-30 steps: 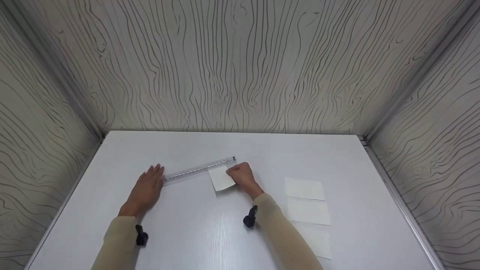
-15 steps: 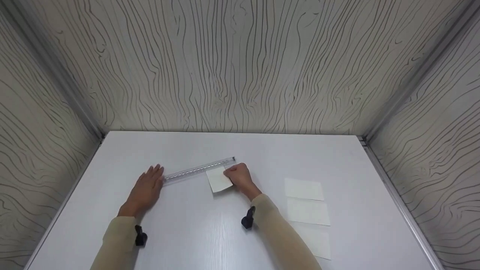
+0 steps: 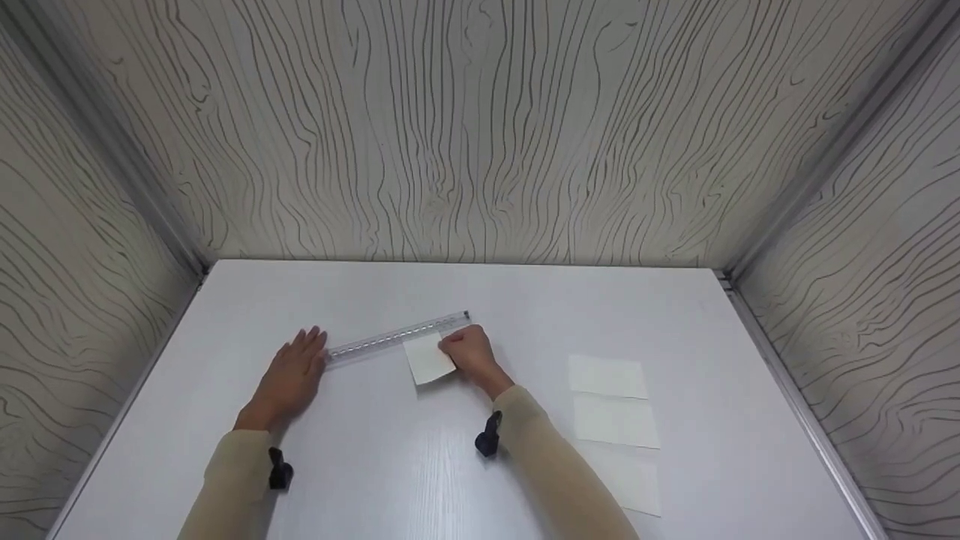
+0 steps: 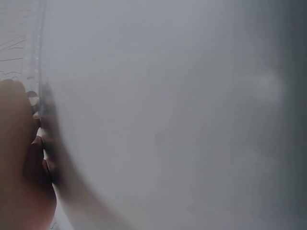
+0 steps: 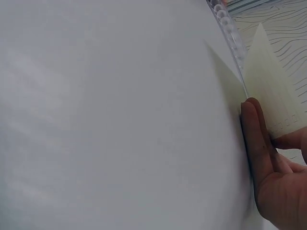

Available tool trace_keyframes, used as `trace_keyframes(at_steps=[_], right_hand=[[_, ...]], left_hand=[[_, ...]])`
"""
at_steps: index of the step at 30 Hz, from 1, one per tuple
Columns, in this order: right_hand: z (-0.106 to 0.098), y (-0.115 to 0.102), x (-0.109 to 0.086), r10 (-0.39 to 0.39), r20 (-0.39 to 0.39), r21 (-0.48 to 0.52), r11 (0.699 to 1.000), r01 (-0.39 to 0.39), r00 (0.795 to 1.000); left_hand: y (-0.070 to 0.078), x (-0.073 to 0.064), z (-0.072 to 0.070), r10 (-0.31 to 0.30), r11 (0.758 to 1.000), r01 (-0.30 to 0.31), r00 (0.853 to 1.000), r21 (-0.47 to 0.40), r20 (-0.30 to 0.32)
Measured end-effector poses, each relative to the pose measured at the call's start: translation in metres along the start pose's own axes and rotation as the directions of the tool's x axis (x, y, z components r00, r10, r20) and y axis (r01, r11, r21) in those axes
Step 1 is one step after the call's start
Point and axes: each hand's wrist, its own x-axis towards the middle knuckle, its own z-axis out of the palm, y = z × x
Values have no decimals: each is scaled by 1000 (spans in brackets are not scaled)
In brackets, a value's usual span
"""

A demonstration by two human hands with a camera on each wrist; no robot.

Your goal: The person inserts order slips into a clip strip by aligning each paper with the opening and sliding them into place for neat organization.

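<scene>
Paper (image 3: 429,361) sits pinched by the right hand (image 3: 470,352) beside the clear strip (image 3: 394,340), its row of tiny marks (image 5: 283,122), too small to read, showing only from the right wrist, while the left hand (image 3: 291,377) lies flat at the strip's left end and only the head view shows three sheets (image 3: 616,422).

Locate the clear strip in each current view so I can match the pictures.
Head: clear strip left of and below centre, slanting up from the left hand toward the right hand.
Left wrist: clear strip blurred, near the upper-left edge.
Right wrist: clear strip at the top, right of centre, slanting down toward the pale paper.
Shared landmark: the white tabletop, in all three.
</scene>
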Motion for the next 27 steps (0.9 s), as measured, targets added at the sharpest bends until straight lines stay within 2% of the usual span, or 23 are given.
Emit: trace_keyframes(at_steps=[8, 27], right_hand=[[7, -1, 0, -27, -5, -16, 1000, 27, 1000], [14, -6, -3, -14, 18, -20, 1000, 15, 1000]], left_hand=[[0, -1, -1, 20, 1000, -20, 1000, 10, -17], [0, -2, -1, 19, 1000, -20, 999, -13, -27]])
